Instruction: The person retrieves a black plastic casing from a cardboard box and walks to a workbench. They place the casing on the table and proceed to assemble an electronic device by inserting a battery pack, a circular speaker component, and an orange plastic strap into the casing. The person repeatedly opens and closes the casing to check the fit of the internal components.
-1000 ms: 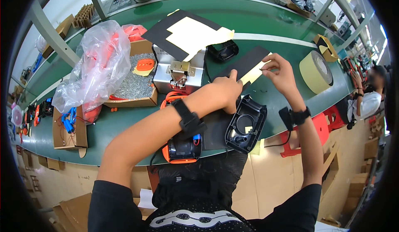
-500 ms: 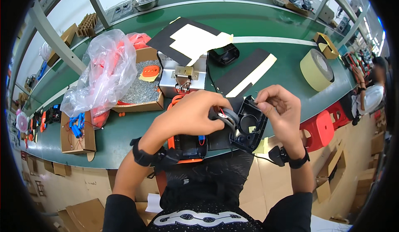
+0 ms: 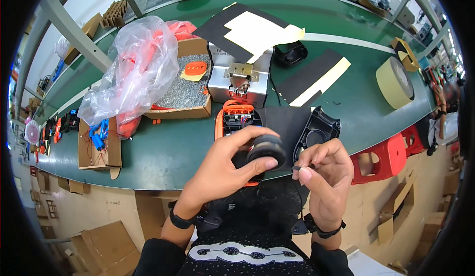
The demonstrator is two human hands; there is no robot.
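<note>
Green surface [image 3: 163, 152], scanned left to right. Far left: small cardboard box [image 3: 99, 145] holding blue-and-red wired parts. Next, a clear plastic bag [image 3: 133, 68] of orange parts slumped over a larger cardboard tray of screws [image 3: 183, 90]. Centre: grey metal fixture [image 3: 241, 80], and just in front of it the orange-rimmed housing [image 3: 238, 117], open, internals exposed. Black foam sheet [image 3: 284, 125] lies partly over its right side. Right of that: black cover shell [image 3: 319, 132], hollow side up, separate from the housing. Farther right, a roll of tan tape [image 3: 394, 82]. Progress, as judged: housing and cover not yet joined; the round black part [image 3: 267, 150] is not seated in either, so fitting and closing remain. Left hand [image 3: 225, 169]: fingers curled about the round black part, thumb below, other fingers over the top, firm grasp, held in the air above the near edge of the housing. Right hand [image 3: 324, 169]: thumb and forefinger pinched tight on a thin black wire [image 3: 298, 168] running from the part; remaining fingers loosely folded. Hands close together, not touching.
</note>
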